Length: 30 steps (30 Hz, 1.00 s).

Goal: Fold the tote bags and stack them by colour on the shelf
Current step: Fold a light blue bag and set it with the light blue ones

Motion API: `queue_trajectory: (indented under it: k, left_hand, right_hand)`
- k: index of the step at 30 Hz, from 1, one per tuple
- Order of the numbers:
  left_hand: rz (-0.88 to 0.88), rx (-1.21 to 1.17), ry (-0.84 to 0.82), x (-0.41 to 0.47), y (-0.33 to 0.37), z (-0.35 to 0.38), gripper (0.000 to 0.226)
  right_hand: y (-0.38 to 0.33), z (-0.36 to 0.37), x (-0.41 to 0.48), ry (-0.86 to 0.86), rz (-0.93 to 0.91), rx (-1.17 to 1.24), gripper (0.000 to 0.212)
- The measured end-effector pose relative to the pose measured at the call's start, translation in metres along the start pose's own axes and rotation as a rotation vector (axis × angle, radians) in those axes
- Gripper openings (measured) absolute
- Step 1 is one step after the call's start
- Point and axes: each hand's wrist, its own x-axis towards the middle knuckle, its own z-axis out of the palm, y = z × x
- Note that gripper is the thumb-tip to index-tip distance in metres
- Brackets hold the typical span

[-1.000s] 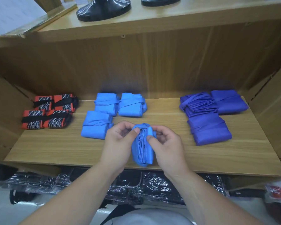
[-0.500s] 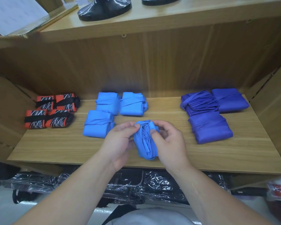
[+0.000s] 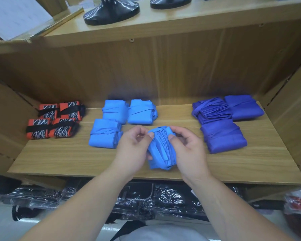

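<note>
Over the near part of the shelf (image 3: pixel 68 159), the left hand (image 3: pixel 134 150) and right hand (image 3: pixel 186 150) pinch a bundled light-blue tote bag (image 3: pixel 161 153) between thumbs and curled fingers. Just beyond, left of centre, lie three folded light-blue bags (image 3: pixel 105 133) — orange-black bags (image 3: pixel 50 129) far left, dark-blue bags (image 3: pixel 222 136) right.

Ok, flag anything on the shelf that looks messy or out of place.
One dark blue bag, back row, lies loosely folded, pleats and strap showing, unlike its two smooth neighbours. Left hand and right hand hold a half-folded light blue bag.
</note>
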Motion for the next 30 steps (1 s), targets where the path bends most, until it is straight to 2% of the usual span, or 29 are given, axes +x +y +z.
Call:
queue_trajectory:
  k: [2, 4, 8, 10, 13, 15, 16, 19, 25, 27, 30]
  left_hand:
    - [0.137, 0.182, 0.050, 0.003, -0.006, -0.001, 0.016]
    - [0.140, 0.229, 0.062, 0.003, -0.010, 0.000, 0.017]
    - [-0.156, -0.095, -0.062, -0.005, -0.011, 0.009, 0.026]
    - [-0.209, -0.154, -0.058, -0.006, -0.013, 0.010, 0.036]
    - [-0.137, -0.168, 0.032, -0.006, -0.011, 0.008, 0.046]
    - [-0.049, -0.157, 0.077, -0.009, -0.007, 0.008, 0.037]
    - [-0.019, -0.145, 0.093, -0.011, -0.006, 0.008, 0.036]
    - [0.015, -0.126, 0.109, -0.014, -0.009, 0.005, 0.040]
    - [0.049, -0.186, 0.055, -0.018, -0.011, 0.002, 0.044]
    - [0.017, -0.229, 0.047, -0.018, -0.010, 0.001, 0.047]
    - [-0.084, -0.380, -0.072, -0.016, -0.009, -0.003, 0.062]
  right_hand:
    - [0.000, -0.002, -0.001, 0.009, -0.005, 0.019, 0.029]
    - [-0.001, -0.002, -0.002, 0.019, 0.016, 0.057, 0.028]
    - [-0.002, -0.001, -0.003, 0.022, 0.030, 0.070, 0.026]
    - [-0.004, 0.000, -0.001, -0.007, 0.041, 0.047, 0.023]
    - [0.001, 0.001, 0.001, -0.046, 0.007, -0.032, 0.014]
    - [0.004, 0.001, -0.001, -0.054, -0.076, -0.160, 0.036]
    - [0.004, 0.000, -0.002, -0.051, -0.093, -0.184, 0.040]
    - [0.003, -0.002, -0.006, -0.134, -0.001, -0.051, 0.034]
    - [0.000, -0.001, -0.008, -0.232, 0.150, 0.123, 0.027]
    - [0.001, 0.000, -0.009, -0.256, 0.160, 0.141, 0.029]
    - [0.000, 0.001, -0.007, -0.265, 0.156, 0.116, 0.031]
